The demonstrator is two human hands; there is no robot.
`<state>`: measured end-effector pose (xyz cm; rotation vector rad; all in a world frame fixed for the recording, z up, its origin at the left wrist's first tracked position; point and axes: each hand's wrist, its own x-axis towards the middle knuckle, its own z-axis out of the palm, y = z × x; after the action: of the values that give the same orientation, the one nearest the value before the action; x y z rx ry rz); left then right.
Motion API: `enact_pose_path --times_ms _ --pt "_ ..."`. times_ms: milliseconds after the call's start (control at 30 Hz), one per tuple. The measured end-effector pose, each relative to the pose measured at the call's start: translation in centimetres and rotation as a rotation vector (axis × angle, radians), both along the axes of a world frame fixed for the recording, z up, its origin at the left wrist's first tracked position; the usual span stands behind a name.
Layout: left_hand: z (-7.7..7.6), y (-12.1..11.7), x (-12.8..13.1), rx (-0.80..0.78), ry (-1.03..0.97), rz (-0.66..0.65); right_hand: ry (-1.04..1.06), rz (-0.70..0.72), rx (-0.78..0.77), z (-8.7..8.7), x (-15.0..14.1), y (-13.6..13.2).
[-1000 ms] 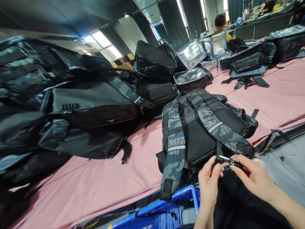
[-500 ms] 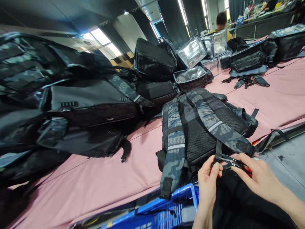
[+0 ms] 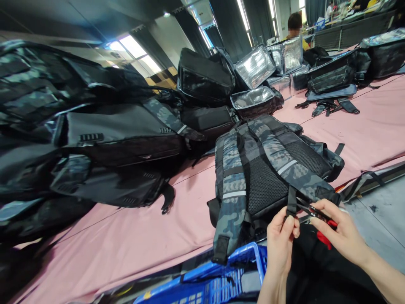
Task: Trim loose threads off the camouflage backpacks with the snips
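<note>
A black and grey camouflage backpack [image 3: 264,181] lies with its mesh back panel and shoulder straps facing up. From its near edge a black webbing strap [image 3: 291,202] runs down to my left hand [image 3: 280,236], whose fingers are pinched on the lower end. My right hand [image 3: 343,236] grips thread snips [image 3: 324,240] with red on the handles. Their metal blades point left, right beside the webbing, and stand somewhat apart. Whether a blade touches the strap I cannot tell.
Black bags [image 3: 126,126] are heaped along the left. Silver-lined bags [image 3: 255,66] stand at the back, near a seated person [image 3: 295,27]. A blue plastic basket [image 3: 261,257] sits below the near edge of the pink-covered table [image 3: 152,245].
The snips have drawn slightly away from the strap and turned, so more of the red handles shows. My left hand has shifted a little to the right, still pinching the webbing.
</note>
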<state>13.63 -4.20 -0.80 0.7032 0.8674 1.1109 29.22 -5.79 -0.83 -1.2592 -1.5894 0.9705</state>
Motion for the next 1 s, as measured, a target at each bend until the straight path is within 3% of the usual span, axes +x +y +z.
enact_pose_path --times_ms 167,433,633,800,900,1000 --pt "0.0 0.0 0.0 0.082 0.106 0.012 -0.245 0.003 0.026 0.1 0.4 -0.1" --pt "-0.2 -0.1 -0.2 0.130 0.172 0.024 -0.213 -0.057 0.110 -0.3 0.2 -0.1" --pt "-0.7 -0.1 -0.2 0.110 0.190 0.061 -0.433 -0.080 0.122 0.3 0.6 -0.8" --pt "-1.1 -0.2 -0.4 0.117 0.301 0.106 -0.541 -0.095 0.255 0.3 0.4 -0.8" --pt "-0.9 -0.2 -0.3 0.103 0.244 0.083 -0.535 -0.100 0.281 0.4 0.4 -0.8" --pt "-0.5 -0.2 0.0 0.023 0.077 0.030 -0.378 0.031 0.186 0.6 0.6 -1.0"
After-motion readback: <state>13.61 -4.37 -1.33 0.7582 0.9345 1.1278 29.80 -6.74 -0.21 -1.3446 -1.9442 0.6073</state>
